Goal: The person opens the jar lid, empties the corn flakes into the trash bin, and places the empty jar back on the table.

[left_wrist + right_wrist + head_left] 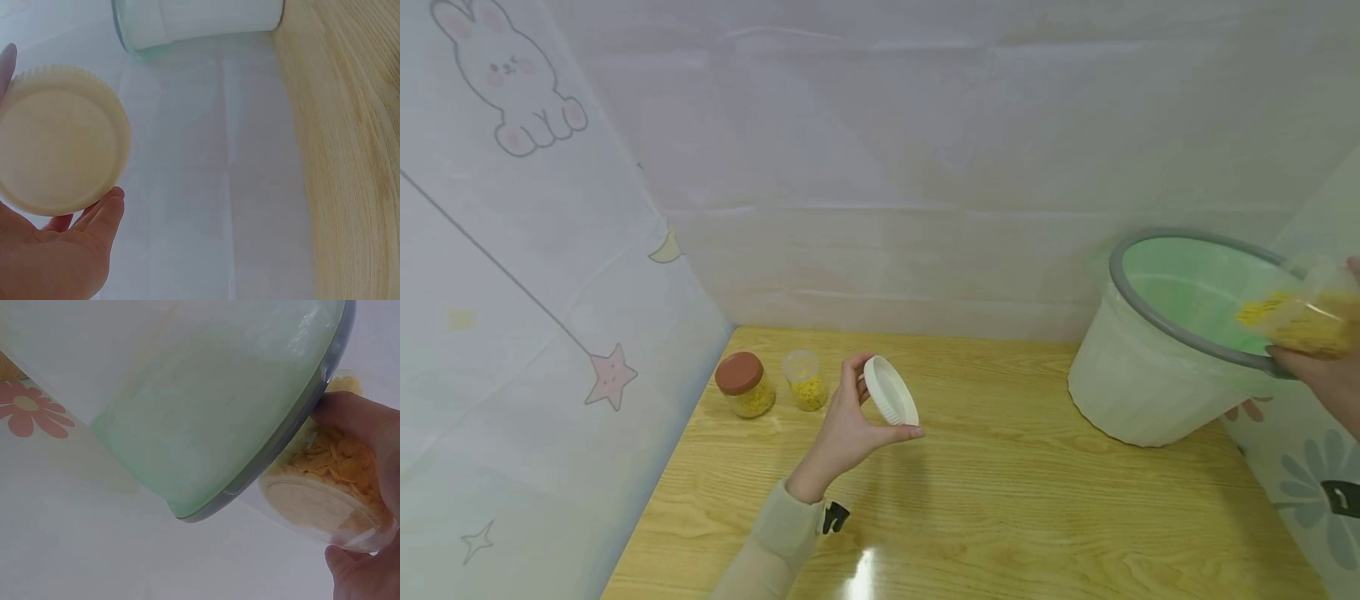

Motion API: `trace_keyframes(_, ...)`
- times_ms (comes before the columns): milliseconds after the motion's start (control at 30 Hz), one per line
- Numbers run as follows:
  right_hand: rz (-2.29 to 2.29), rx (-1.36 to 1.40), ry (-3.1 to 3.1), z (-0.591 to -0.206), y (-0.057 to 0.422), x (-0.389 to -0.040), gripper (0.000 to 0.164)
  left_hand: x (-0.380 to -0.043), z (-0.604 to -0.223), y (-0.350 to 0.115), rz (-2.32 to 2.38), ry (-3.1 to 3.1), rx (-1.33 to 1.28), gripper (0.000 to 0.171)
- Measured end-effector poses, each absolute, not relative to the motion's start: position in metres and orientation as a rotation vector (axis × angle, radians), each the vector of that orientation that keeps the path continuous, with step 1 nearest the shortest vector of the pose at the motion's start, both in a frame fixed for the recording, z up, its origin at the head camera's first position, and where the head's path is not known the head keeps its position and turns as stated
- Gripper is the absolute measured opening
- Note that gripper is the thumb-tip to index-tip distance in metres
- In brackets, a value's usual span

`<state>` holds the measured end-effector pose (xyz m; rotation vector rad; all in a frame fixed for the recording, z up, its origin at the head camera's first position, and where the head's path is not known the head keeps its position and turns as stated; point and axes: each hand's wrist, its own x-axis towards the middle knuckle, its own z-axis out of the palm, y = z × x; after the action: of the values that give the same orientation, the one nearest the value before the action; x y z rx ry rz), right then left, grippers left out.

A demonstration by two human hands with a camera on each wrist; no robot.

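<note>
My left hand (844, 429) holds a white ribbed lid (891, 393) by its edge, thumb below and fingers above, raised over the table. In the left wrist view the round face of the lid (62, 147) fills the left side. Far right, my right hand (1326, 385) grips a clear jar (1318, 329) tilted on its side, its mouth toward the bin. Yellow flakes (340, 461) lie inside that jar, and some are at its mouth over the bin's grey rim. The bin (1138, 383) is white with a green inside and leans to the right.
Near the left edge of the wooden table (970, 500) stand a jar with a reddish-brown lid (740, 372) and a smaller clear jar (808, 392), both holding yellow pieces. Pale printed sheets (895, 183) wall the table at the back and sides.
</note>
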<state>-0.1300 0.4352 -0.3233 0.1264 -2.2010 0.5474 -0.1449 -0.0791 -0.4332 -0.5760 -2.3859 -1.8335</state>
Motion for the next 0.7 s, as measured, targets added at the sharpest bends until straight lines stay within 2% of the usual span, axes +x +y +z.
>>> trace_keyframes(367, 0.551, 0.126, -2.24, -0.3236, 0.4332, -0.1303, 0.107, -0.1445, -0.4335, -0.0801, -1.846, -2.373, -0.586, 0.103)
trace_keyframes(433, 0.562, 0.099, -2.256, -0.3233, 0.4328, -0.1302, 0.1, -0.1444, -0.4339, -0.0803, -1.848, -2.372, -0.589, 0.103)
trace_keyframes(500, 0.562, 0.073, -2.273, -0.3234, 0.4326, -0.1306, 0.084, -0.1444, -0.4342, -0.0803, -1.849, -2.371, -0.593, 0.103)
trace_keyframes(567, 0.558, 0.035, -2.302, -0.3234, 0.4323, -0.1311, 0.075, -0.1443, -0.4342, -0.0803, -1.846, -2.37, -0.595, 0.103)
trace_keyframes(700, 0.531, -0.017, -2.353, -0.3222, 0.4325, -0.1333, 0.097, -0.1443, -0.4341, -0.0805, -1.838, -2.369, -0.601, 0.103)
